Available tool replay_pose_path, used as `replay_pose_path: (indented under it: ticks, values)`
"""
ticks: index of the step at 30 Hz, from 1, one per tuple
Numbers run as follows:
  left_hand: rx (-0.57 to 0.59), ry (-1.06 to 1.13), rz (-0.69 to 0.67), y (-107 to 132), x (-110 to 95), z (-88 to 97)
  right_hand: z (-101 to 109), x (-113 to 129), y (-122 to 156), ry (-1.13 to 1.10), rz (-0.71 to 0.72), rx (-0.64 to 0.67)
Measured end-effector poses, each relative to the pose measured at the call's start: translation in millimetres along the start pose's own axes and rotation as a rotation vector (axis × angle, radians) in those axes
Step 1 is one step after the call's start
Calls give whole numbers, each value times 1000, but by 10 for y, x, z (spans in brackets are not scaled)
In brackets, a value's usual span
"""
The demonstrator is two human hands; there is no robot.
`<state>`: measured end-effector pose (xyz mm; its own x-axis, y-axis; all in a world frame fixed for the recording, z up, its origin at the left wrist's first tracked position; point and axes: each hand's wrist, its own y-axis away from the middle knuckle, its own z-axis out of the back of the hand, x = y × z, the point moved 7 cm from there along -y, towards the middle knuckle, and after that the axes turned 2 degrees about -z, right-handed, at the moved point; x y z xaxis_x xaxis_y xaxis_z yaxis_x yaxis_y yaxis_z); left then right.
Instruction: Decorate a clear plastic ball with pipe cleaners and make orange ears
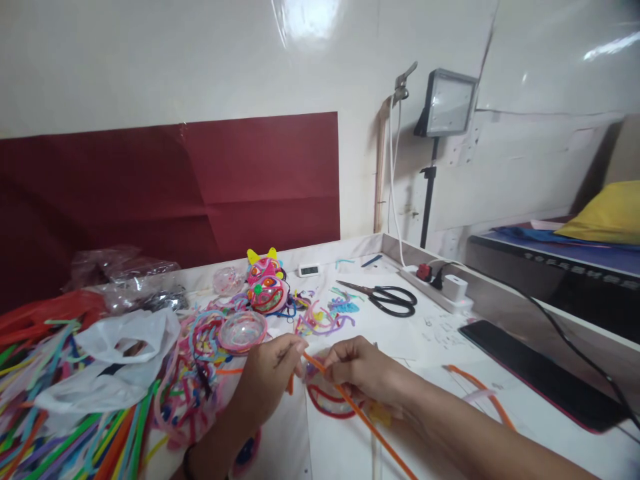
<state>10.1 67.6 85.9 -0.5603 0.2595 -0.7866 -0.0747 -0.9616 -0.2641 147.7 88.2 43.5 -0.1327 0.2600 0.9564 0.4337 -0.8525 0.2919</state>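
Observation:
Both my hands meet over the white table [440, 347], pinching one long orange pipe cleaner [360, 413] that runs from my fingers down to the lower right. My left hand [267, 380] is closed on its upper end. My right hand [363, 367] is closed around it just to the right. Under my hands lies a clear dome [327, 397] ringed with a red pipe cleaner. A second clear dome with pink rim [243, 330] sits just beyond my left hand.
A heap of coloured pipe cleaners [65, 427] and a white plastic bag [110, 360] fill the left. A pink mask figure [267, 283], black scissors [390, 299], a power strip [440, 283] and a dark phone [540, 373] lie farther back and right.

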Motion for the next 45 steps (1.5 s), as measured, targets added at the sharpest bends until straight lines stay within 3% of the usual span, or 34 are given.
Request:
replay_pose_path:
  ticks: [8, 17, 22, 25, 29, 32, 38, 45]
  values:
    - [-114, -249, -107, 54, -151, -4, 110, 50, -63, -122, 81, -189]
    - [-483, -665, -733, 356, -604, -117, 6, 66, -103, -464, 166, -400]
    - [-515, -767, -847, 404, -641, -167, -80, 53, -123, -585, 204, -411]
    - [-488, -667, -734, 334, -606, -35, -127, 81, -92, -593, 203, -329]
    - [-351, -324, -323, 123, -381, 207, -144, 95, -7, -544, 168, -162]
    - [-251, -87, -143, 39, -212, 249, -121, 97, 41, -505, 175, -46]
    - [-119, 103, -87, 0, -78, 146, -99, 48, 54, -385, 166, 84]
    - [-70, 442, 55, -20, 137, 28, -49, 12, 52, -364, 167, 42]
